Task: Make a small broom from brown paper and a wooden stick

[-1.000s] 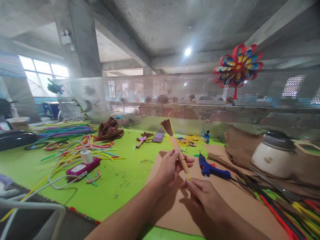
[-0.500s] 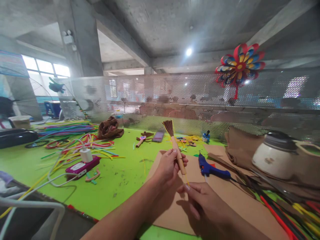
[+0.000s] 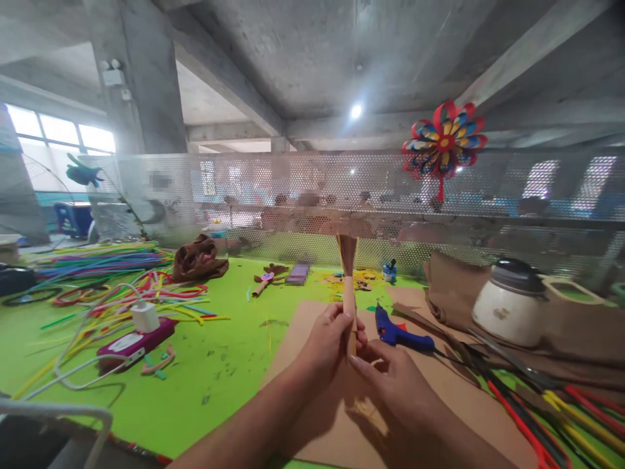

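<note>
A small handmade broom [image 3: 348, 293] with a tan paper-wrapped handle and dark brown bristles edged in yellow stands upright in front of me. My left hand [image 3: 336, 331] grips the middle of its handle, fingers wrapped round it. At the lower end of the handle, my right hand [image 3: 385, 378] pinches with thumb and forefinger. Beneath both hands lies a brown cardboard sheet [image 3: 303, 391]. Just right of the broom, a blue glue gun [image 3: 403, 335] rests on the cardboard.
A purple power strip [image 3: 131, 345] with a white plug lies left among colored strips [image 3: 195, 312]. Brown cloth [image 3: 200, 257] is bunched behind. At right are a cream pot with a dark lid [image 3: 508, 306] and scissors [image 3: 512, 358]. A perforated panel [image 3: 273, 208] borders the green table [image 3: 215, 404].
The broom has turned from a leftward lean to nearly upright. My right hand has moved up from the yellow strand below the handle to the handle's lower end. The view has shifted right.
</note>
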`<state>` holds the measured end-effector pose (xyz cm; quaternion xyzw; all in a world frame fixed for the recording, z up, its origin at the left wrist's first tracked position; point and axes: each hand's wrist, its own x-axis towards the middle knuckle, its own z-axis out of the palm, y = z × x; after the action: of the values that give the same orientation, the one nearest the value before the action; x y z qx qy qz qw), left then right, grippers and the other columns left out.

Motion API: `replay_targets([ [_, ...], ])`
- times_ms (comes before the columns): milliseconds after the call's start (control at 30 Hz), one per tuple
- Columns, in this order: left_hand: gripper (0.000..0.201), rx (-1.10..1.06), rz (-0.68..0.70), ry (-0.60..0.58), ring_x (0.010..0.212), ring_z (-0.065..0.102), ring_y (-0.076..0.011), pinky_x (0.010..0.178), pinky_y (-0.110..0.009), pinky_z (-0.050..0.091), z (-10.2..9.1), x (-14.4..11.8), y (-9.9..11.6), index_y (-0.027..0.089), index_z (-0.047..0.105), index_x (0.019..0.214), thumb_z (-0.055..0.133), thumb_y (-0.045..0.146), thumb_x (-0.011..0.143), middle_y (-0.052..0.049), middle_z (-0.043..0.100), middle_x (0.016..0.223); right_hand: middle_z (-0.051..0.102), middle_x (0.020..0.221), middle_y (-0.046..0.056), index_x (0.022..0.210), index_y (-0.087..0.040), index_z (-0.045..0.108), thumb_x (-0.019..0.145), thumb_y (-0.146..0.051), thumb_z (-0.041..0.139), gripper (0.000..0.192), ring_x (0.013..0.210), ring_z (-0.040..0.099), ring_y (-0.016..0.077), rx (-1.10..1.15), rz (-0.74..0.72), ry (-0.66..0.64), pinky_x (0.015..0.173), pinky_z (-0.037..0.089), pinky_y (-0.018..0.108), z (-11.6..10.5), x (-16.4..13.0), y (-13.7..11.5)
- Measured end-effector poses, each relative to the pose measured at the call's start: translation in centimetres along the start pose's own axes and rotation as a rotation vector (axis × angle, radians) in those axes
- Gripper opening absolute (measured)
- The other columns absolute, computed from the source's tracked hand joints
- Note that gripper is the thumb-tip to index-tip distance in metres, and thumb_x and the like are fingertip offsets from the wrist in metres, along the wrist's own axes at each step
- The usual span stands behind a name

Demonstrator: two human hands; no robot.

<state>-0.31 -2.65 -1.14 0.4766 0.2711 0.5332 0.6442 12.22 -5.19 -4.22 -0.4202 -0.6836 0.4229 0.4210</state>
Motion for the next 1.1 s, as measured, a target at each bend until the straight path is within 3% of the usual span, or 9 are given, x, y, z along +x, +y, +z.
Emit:
replay_targets([
  [167, 0.019, 0.157, 0.027, -0.026, 0.048, 0.047, -0.0082, 0.047, -0.020, 0.033, 0.3, -0.2, 0.2, 0.018, 0.048, 0.085, 0.056, 0.034, 0.079, 0.003, 0.053, 0.063, 0.065, 0.075, 0.008, 0.076, -0.013, 0.067, 0.077, -0.045, 0.060, 0.032, 0.069, 0.057, 0.0196, -0.030, -0.060, 0.086, 0.064, 0.043, 0.030, -2.3, 0.3, -1.6],
  [267, 0.021, 0.198, 0.025, -0.110, 0.052, 0.048, -0.0077, 0.051, -0.021, 0.034, 0.4, -0.3, 0.3, 0.017, 0.049, 0.086, 0.056, 0.036, 0.080, 0.001, 0.054, 0.069, 0.064, 0.078, 0.007, 0.084, -0.013, 0.066, 0.074, -0.045, 0.063, 0.033, 0.075, 0.056, 0.0191, 0.110, -0.124, 0.230, 0.068, 0.044, 0.030, -4.7, 0.7, -2.6],
  [400, 0.024, 0.218, -0.085, -0.253, 0.055, 0.048, -0.0072, 0.053, -0.021, 0.033, 0.2, -0.6, 0.6, 0.016, 0.050, 0.089, 0.058, 0.036, 0.080, -0.002, 0.056, 0.074, 0.062, 0.080, 0.005, 0.091, -0.013, 0.063, 0.072, -0.046, 0.066, 0.038, 0.072, 0.054, 0.0150, 0.285, -0.162, 0.434, 0.060, 0.043, 0.025, -7.4, 1.4, -3.0],
  [533, 0.023, 0.331, -0.159, -0.338, 0.055, 0.045, -0.0062, 0.048, -0.020, 0.027, 0.3, -0.8, 1.1, 0.015, 0.051, 0.090, 0.055, 0.037, 0.082, -0.002, 0.056, 0.077, 0.054, 0.064, -0.001, 0.080, -0.014, 0.060, 0.069, -0.045, 0.068, 0.034, 0.054, 0.045, 0.0090, 0.290, -0.222, 0.579, 0.050, 0.036, 0.022, -9.0, 1.9, -3.0],
  [767, 0.021, 0.446, -0.226, -0.413, 0.055, 0.042, -0.0057, 0.047, -0.021, 0.022, 0.2, -0.7, 1.4, 0.016, 0.051, 0.090, 0.052, 0.036, 0.085, 0.000, 0.054, 0.076, 0.044, 0.047, -0.007, 0.062, -0.015, 0.057, 0.066, -0.035, 0.071, 0.024, 0.045, 0.035, 0.0061, 0.372, -0.267, 0.652, 0.044, 0.027, 0.022, -10.4, 1.8, -3.5],
  [967, 0.015, 0.343, -0.244, -0.454, 0.055, 0.042, -0.0046, 0.051, -0.020, 0.027, -0.7, -0.2, 1.0, 0.015, 0.051, 0.091, 0.051, 0.029, 0.086, -0.001, 0.053, 0.077, 0.054, 0.058, -0.003, 0.064, -0.016, 0.060, 0.059, -0.026, 0.075, 0.018, 0.053, 0.047, 0.0075, 0.760, -0.230, 0.588, 0.049, 0.038, 0.020, -11.3, 1.7, -3.5],
  [1100, 0.013, 0.267, -0.272, -0.470, 0.053, 0.042, -0.0040, 0.050, -0.018, 0.027, -1.0, 0.0, 1.1, 0.014, 0.051, 0.092, 0.051, 0.025, 0.086, -0.002, 0.052, 0.076, 0.056, 0.061, -0.002, 0.065, -0.016, 0.060, 0.060, -0.023, 0.075, 0.017, 0.054, 0.049, 0.0077, 0.811, -0.234, 0.588, 0.050, 0.041, 0.020, -11.7, 1.8, -3.5],
])
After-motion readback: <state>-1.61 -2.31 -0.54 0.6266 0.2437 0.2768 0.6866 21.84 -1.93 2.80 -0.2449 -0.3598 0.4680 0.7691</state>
